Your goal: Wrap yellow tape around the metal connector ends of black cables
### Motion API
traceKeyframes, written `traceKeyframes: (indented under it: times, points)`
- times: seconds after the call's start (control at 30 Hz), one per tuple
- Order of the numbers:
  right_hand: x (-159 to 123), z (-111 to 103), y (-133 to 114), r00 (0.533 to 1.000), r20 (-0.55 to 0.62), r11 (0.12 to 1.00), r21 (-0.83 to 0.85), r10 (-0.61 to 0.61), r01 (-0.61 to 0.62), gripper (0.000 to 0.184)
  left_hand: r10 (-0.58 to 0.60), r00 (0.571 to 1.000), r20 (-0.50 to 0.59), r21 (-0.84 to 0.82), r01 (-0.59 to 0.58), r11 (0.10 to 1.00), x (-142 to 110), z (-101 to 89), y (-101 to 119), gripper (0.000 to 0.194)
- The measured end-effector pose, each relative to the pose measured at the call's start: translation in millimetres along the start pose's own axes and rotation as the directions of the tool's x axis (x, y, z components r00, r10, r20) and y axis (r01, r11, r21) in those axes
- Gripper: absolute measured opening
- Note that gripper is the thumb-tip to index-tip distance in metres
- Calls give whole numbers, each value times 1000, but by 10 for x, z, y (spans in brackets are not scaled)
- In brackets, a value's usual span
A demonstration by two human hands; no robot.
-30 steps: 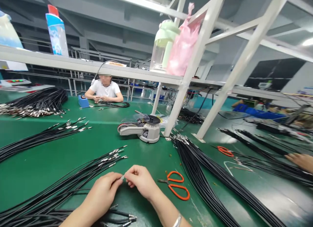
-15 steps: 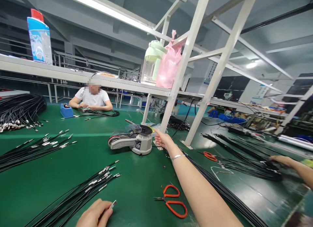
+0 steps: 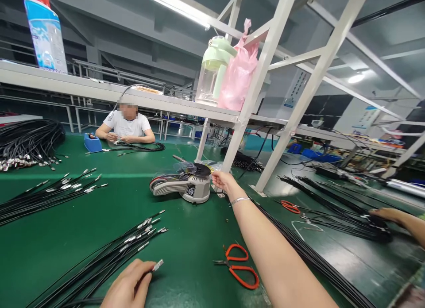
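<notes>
At the bottom, my left hand (image 3: 128,285) is closed in a pinch around a cable, whose silver metal connector (image 3: 158,264) sticks out past the fingertips. My right hand (image 3: 224,182) reaches far forward to the right side of a grey automatic tape dispenser (image 3: 195,190) with a black round top. Its fingers are curled together beside the dispenser; what they pinch is too small to see. Several black cables (image 3: 133,246) with metal ends lie just beyond my left hand. Scissors with orange handles (image 3: 236,264) rest on the green table left of my right forearm.
More cable bundles lie on the left (image 3: 56,195) and under my right forearm (image 3: 308,259). White shelf posts (image 3: 247,109) stand behind the dispenser. A co-worker (image 3: 128,126) sits across the table. Another person's hand (image 3: 388,215) touches cables at right, near orange scissors (image 3: 290,206).
My hands, together at the connector a second ago, have parted. The right went forward to the tape dispenser; the left stayed low with the cable. Since half a second ago, mainly the view has shifted.
</notes>
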State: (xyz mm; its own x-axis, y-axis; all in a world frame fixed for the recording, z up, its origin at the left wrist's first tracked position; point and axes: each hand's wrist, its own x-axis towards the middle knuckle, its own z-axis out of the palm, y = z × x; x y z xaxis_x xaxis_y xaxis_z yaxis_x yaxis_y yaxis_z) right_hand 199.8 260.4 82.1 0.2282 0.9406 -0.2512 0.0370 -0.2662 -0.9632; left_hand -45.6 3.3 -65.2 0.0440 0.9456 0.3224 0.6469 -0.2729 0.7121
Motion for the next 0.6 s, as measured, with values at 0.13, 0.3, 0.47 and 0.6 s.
traceKeyframes:
  times: [0.13, 0.3, 0.47, 0.6]
  points:
    - [-593, 38, 251, 994, 27, 991, 78, -110, 108, 20, -66, 992, -111, -52, 60, 997, -28, -55, 225, 23]
    - [-1869, 110, 1151, 940, 303, 977, 185, -159, 105, 21, -27, 981, -194, -94, 9, 996, -53, -74, 393, 21]
    - [-2624, 288, 1811, 921, 359, 963, 265, -151, 54, 38, 55, 968, -244, -71, -74, 995, -107, -50, 456, 19]
    - [-2705, 380, 1828, 918, 354, 955, 288, -178, 74, 40, 95, 961, -261, -44, -110, 993, -130, -50, 492, 19]
